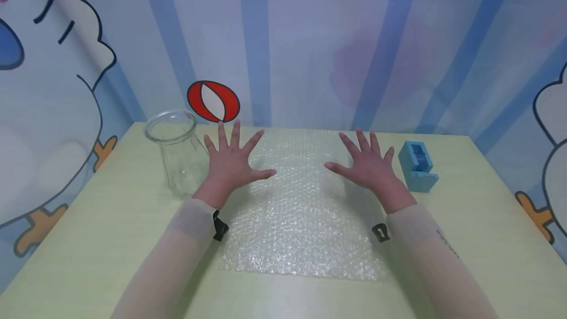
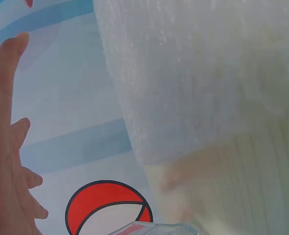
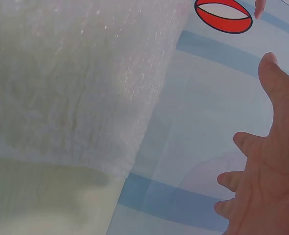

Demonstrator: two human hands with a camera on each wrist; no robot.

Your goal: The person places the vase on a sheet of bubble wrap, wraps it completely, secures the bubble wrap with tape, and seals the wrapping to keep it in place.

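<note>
Both hands hover with fingers spread and nothing in them. My left hand point(image 1: 229, 161) is over the left side of a sheet of bubble wrap point(image 1: 301, 220), just right of a clear glass jar point(image 1: 181, 161) with a wide rim. Above the sheet's right side is my right hand point(image 1: 369, 164), nearest to a blue tape dispenser point(image 1: 418, 169). The wrap lies flat on the table. In the left wrist view the left hand point(image 2: 7, 147) shows at the edge, with part of the jar's rim point(image 2: 159, 229) below. The right wrist view shows the right hand point(image 3: 269, 166) beside the sheet.
A pale yellow-green table point(image 1: 283, 299) carries everything. Behind it rises a blue-striped backdrop point(image 1: 301, 53) printed with cartoon figures and a red-and-white ball point(image 1: 230, 102). The jar stands upright at the back left, and the dispenser at the right.
</note>
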